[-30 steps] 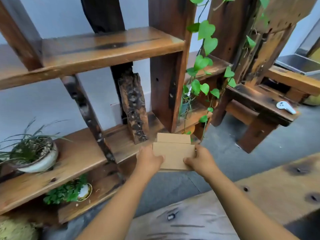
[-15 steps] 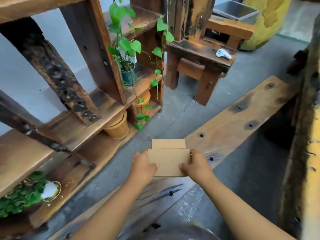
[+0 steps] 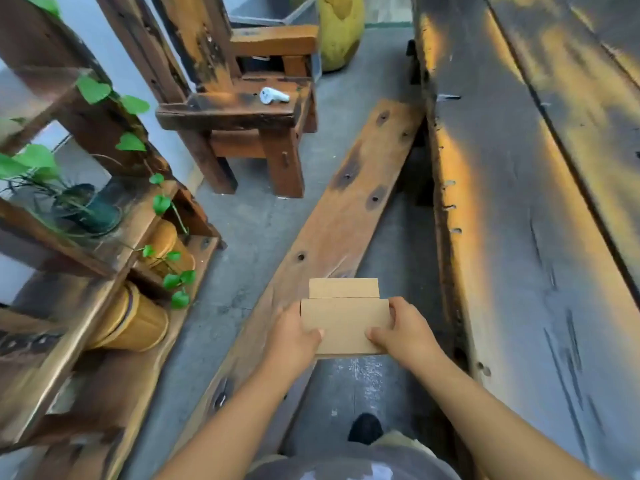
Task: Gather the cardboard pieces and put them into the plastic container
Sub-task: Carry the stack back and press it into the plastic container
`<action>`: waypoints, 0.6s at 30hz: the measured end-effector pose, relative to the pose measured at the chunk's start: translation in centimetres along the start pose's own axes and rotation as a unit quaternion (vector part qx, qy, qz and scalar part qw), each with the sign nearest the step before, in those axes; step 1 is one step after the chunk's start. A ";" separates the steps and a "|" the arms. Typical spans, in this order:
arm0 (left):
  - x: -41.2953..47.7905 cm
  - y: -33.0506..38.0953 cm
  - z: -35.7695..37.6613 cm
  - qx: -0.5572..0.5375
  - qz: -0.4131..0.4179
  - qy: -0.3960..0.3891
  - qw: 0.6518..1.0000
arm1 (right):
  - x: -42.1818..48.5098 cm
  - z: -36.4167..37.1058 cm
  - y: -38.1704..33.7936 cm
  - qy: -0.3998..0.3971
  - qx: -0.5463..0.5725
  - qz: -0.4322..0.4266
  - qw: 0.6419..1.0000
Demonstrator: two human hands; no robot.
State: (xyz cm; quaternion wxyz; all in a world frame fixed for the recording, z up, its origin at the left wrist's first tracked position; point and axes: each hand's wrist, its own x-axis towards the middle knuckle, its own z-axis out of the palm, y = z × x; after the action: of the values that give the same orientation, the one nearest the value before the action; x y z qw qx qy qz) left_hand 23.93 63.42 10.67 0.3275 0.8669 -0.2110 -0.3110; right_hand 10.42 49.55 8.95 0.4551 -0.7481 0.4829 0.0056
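Cardboard sat clamped flat between both hands, left hand on one edge, right hand on the other, thumbs on top. A smaller piece stuck out beyond the fingertips. Below the hands ran a bench; farther off, a stool.
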 end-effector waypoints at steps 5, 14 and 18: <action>1.8 6.0 5.0 0.021 0.082 -0.085 0.993 | -1.1 -5.7 4.2 0.097 0.078 0.055 0.991; 3.2 13.9 13.7 0.145 0.212 -0.237 0.937 | -5.3 -10.9 10.4 0.260 0.147 0.216 0.930; 3.5 16.3 16.3 0.187 0.261 -0.299 0.898 | -7.2 -11.4 11.3 0.324 0.172 0.270 0.890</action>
State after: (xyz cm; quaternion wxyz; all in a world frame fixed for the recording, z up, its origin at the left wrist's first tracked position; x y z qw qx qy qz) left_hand 12.71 42.97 10.99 0.1501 0.6919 -0.5723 -0.4137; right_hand -6.53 45.56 11.22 0.3759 -0.4588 0.7805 -0.1975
